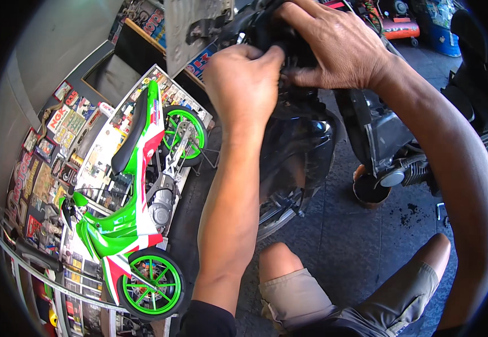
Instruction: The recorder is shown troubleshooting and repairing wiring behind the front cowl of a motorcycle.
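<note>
At the top centre, both my hands are on the black plastic front bodywork (pixel 294 132) of a dark motorbike. My left hand (pixel 243 85) is closed, thumb against curled fingers, and what it holds is hidden. My right hand (pixel 334 51) grips the dark upper section, its fingers reaching over the top and its thumb lower, near my left thumb. A front wheel (pixel 280 222) shows below the bodywork.
A green, white and red motorbike (pixel 148 219) stands on the left before a sticker-covered wall (pixel 67 121). Right are dark bike parts (pixel 379 135), a round drain pan (pixel 371 199), a small tool (pixel 441 213), a red compressor (pixel 396 28) and a blue drum (pixel 441 36). My knees are below.
</note>
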The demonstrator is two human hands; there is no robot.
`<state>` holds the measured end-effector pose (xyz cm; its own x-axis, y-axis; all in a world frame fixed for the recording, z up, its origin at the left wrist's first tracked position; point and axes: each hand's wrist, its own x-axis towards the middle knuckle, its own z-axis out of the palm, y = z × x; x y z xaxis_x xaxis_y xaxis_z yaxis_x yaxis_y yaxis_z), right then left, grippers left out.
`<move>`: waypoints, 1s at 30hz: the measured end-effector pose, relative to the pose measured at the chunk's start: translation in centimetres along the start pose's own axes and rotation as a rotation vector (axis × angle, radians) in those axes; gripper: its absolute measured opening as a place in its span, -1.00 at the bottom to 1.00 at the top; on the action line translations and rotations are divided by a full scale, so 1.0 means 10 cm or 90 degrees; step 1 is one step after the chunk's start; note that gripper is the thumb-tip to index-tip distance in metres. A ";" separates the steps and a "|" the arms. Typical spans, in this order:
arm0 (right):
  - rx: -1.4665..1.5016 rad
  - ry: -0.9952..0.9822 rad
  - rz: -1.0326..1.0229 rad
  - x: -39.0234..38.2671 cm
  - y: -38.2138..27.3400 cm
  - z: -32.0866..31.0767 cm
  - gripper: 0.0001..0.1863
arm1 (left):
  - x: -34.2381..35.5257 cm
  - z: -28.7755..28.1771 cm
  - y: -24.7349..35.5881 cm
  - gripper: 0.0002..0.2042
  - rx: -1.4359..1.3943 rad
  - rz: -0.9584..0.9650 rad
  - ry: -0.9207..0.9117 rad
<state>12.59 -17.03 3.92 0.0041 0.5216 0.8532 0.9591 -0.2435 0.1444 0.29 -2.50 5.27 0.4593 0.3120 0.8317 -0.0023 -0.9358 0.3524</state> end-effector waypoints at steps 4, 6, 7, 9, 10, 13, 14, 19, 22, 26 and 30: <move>-0.012 -0.007 0.062 0.02 -0.04 -0.01 -0.28 | -0.01 0.00 0.00 -0.78 0.017 0.067 0.033; 0.009 0.000 0.077 0.01 -0.03 -0.04 -0.30 | 0.00 0.00 -0.02 -0.79 0.030 0.102 0.048; 0.005 -0.001 0.078 0.01 -0.03 -0.05 -0.30 | 0.03 -0.01 -0.04 -0.82 0.066 0.194 0.067; 0.034 -0.008 0.093 0.00 -0.03 -0.06 -0.33 | 0.10 -0.06 -0.06 -0.81 0.101 0.286 0.085; 0.033 -0.008 0.093 0.01 -0.04 -0.05 -0.33 | 0.16 -0.07 -0.07 -0.80 0.119 0.383 0.076; -0.013 0.018 0.093 0.05 -0.07 0.00 -0.36 | 0.24 -0.08 -0.06 -0.77 0.134 0.458 0.046; 0.004 0.022 0.115 0.05 -0.08 0.02 -0.40 | 0.29 -0.07 -0.04 -0.80 0.145 0.504 0.061; 0.064 0.036 0.162 0.04 -0.06 -0.01 -0.58 | 0.51 -0.06 0.07 -0.74 0.221 0.618 0.040; 0.084 0.029 0.273 0.08 -0.06 -0.01 -0.70 | 0.65 -0.09 0.18 -0.76 0.273 0.607 0.008; 0.091 0.052 0.297 0.10 -0.06 -0.01 -0.71 | 0.70 -0.12 0.35 -0.81 0.143 0.451 -0.145; 0.121 0.038 0.320 0.08 -0.04 -0.01 -0.73 | 0.73 -0.12 0.44 -0.81 0.149 0.358 -0.183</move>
<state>12.14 -16.59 4.63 0.4649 0.3307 0.8213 0.8774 -0.2966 -0.3772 2.52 -4.10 13.41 0.6629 -0.2593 0.7023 -0.1330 -0.9640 -0.2304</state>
